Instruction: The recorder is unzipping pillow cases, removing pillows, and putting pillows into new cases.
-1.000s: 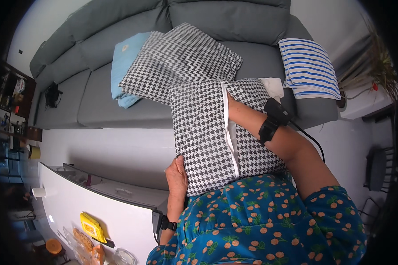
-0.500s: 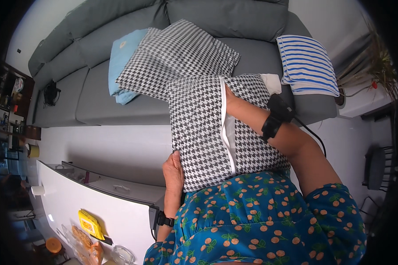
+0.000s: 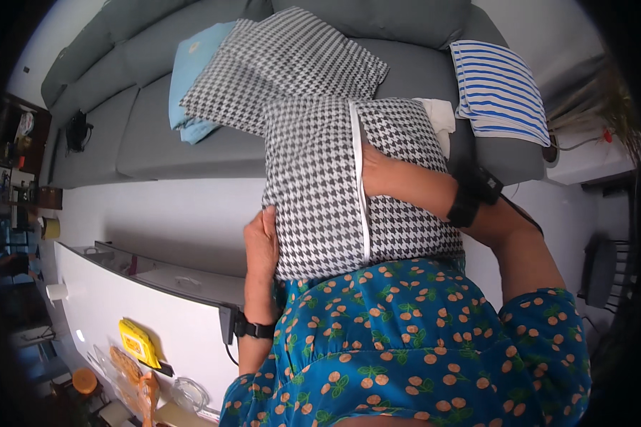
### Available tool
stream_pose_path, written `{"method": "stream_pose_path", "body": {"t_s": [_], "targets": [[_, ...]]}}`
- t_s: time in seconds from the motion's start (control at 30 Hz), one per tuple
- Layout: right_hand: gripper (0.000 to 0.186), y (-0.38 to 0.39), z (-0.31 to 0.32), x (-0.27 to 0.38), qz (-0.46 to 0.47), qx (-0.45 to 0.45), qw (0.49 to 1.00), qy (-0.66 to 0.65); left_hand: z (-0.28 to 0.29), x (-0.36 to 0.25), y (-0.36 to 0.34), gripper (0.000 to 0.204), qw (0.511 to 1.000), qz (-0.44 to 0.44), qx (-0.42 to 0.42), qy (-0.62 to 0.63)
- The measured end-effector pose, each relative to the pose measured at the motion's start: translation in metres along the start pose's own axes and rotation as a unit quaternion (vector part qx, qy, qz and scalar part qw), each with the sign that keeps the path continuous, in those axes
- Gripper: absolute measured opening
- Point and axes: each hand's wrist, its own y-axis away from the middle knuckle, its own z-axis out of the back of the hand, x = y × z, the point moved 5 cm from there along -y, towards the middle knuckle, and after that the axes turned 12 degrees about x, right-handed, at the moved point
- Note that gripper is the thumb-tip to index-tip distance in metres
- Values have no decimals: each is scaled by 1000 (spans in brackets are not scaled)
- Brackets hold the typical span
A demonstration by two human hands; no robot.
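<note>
A black-and-white houndstooth cushion [image 3: 310,181] lies across my lap, its far end at the sofa's front. Down its middle runs an opening edged by a white strip [image 3: 357,139]. My left hand [image 3: 261,245] grips the cushion's left side, thumb on top and the other fingers out of sight underneath. Through the opening goes my right hand [image 3: 377,174], its fingers hidden under the fabric. Behind it, a second houndstooth cushion [image 3: 292,60] rests on the sofa, partly over a light blue folded cloth [image 3: 186,75].
The grey sofa [image 3: 157,135] spans the far side. A blue-and-white striped folded cloth [image 3: 500,89] lies at its right end, near a white cloth [image 3: 440,117]. At left stands a white table [image 3: 185,341] with an open drawer [image 3: 181,283], a yellow wipes pack [image 3: 139,343] and clear containers.
My right hand has moved down along the opening, and its forearm lies flatter. The opening's edges are closer together near my lap. My left hand still holds the cushion's side.
</note>
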Motion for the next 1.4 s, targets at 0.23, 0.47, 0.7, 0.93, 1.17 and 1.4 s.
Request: {"method": "stream_pose_path", "body": {"t_s": [0.23,0.47,0.7,0.93,1.17,1.4], "targets": [[59,27,15,111,141,70,926,343,51,-66,-46,48,984,-157,28,-73],[45,-17,13,132,129,143,938,287,106,-87,-110,36,968,-252,0,6],[50,-105,88,122,-51,-104,938,327,53,-31,-82,71,881,-145,62,445],[53,-125,83,151,-81,-74,963,247,-10,-64,-41,76,957,-134,-17,256],[47,-90,103,111,-78,-20,979,188,36,-102,-17,64,791,-83,153,586],[44,-54,18,55,-173,291,940,37,3,-9,-32,56,914,-44,205,348]]}}
